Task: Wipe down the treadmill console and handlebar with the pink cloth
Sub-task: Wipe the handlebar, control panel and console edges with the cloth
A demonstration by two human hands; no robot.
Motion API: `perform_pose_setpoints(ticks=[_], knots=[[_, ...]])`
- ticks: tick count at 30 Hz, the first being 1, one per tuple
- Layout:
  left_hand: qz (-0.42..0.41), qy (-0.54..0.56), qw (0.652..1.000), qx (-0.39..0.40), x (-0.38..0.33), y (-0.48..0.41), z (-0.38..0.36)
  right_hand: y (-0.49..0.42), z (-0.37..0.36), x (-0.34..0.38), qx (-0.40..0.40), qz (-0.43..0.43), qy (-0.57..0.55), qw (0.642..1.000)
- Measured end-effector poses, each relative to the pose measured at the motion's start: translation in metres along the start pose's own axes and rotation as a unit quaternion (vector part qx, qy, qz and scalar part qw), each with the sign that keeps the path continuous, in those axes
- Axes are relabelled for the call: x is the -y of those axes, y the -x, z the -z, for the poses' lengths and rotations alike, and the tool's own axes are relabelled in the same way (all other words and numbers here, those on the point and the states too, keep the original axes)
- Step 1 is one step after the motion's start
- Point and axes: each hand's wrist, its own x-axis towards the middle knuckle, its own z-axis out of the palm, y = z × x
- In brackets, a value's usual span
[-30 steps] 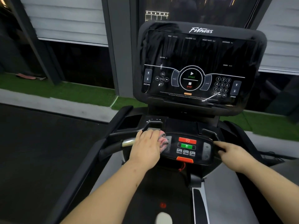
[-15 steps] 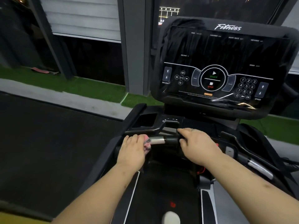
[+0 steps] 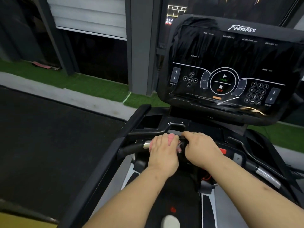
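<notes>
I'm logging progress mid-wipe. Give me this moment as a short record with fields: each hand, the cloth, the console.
left: left hand holds the pink cloth over the handlebar, fingers curled over it
right: right hand grips the handlebar just right of the cloth
cloth: on the bar beside its silver section
console: console has no hand on it; display dark, printed START and STOP visible

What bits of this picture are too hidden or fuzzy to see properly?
Head view only.
Pink cloth: mostly covered by the left hand.
Handlebar: its middle is under the left hand and right hand.
Lower button panel: mostly behind the right hand.
Console: right side cut off by the picture edge; fine print too small and blurred.
</notes>
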Motion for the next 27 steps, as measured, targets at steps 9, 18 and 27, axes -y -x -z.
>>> perform_pose_setpoints(ticks=[9, 18, 27], knots=[[-0.002, 0.037, 0.999, -0.023, 0.047, 0.009, 0.008, -0.001, -0.002, -0.005, -0.010, -0.007, -0.015, 1.000], [0.079, 0.033, 0.996, 0.038, 0.121, 0.030, 0.008, -0.003, -0.004, -0.006, -0.005, 0.012, 0.009, 1.000], [0.120, 0.066, 0.990, 0.018, 0.105, 0.031, 0.001, -0.005, -0.009, -0.003, -0.012, 0.017, 0.034, 0.999]])
